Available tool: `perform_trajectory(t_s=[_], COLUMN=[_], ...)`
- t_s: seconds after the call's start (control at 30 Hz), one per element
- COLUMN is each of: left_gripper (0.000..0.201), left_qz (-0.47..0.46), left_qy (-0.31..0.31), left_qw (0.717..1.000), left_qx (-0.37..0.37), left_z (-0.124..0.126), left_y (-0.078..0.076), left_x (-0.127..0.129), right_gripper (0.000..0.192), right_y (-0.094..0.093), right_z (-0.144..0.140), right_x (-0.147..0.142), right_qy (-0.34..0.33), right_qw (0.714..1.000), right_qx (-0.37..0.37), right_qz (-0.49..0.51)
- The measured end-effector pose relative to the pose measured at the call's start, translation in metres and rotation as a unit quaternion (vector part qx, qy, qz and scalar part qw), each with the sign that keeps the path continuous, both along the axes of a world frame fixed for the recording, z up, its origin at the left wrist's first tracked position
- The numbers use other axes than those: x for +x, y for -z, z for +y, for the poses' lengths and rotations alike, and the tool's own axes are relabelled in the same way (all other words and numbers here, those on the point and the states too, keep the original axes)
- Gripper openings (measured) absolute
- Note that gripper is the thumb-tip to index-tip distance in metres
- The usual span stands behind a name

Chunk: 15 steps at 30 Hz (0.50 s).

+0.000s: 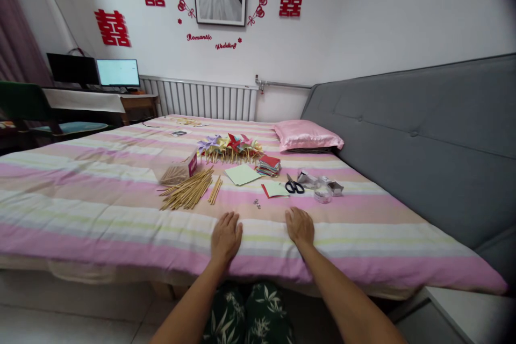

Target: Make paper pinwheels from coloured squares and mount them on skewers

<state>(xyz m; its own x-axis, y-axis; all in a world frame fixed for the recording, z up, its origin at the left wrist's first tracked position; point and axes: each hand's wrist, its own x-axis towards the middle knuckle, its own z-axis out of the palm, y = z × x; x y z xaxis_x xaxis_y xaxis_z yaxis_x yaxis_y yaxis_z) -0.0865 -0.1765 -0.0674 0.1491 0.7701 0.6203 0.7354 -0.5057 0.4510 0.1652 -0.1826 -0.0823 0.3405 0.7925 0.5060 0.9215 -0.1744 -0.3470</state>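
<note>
My left hand (226,236) lies flat on the striped bedspread (266,247), fingers stretched out and holding nothing. Palm down to its right, my right hand (300,226) also rests on the cloth with nothing in it. Between and beyond the hands are a few small metallic pieces (257,203), too small to name. Thin wooden sticks (189,191) lie in a pile, with a smaller group of sticks (215,191) alongside. Farther off are a pale green paper sheet (242,174), small red and green papers (276,190), a stack of coloured paper (269,165) and black-handled scissors (294,186).
Several paper pinwheels (231,145) stand in a row behind the papers. A clear box (175,173) with sticks lies left. Clear tape (322,195) and crumpled silvery wrapping (308,179) sit right. A pink pillow (308,136) lies near the grey headboard (415,134).
</note>
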Motion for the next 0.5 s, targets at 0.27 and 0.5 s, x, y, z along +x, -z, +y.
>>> perform_trajectory(t_s=[0.27,0.5], left_gripper=[0.018,0.008], left_qz=[-0.165,-0.526], left_qy=[-0.018,0.105], left_qw=[0.985,0.834], left_qx=[0.056,0.128], left_z=[-0.004,-0.105], left_y=[-0.052,-0.211], left_x=[0.0,0.022], right_gripper=[0.033,0.033], right_y=[0.0,-0.001], right_z=[0.0,0.001], right_x=[0.0,0.0], right_qy=[0.0,0.005], right_qw=[1.0,1.0], right_qx=[0.009,0.009], right_qz=[0.004,0.005])
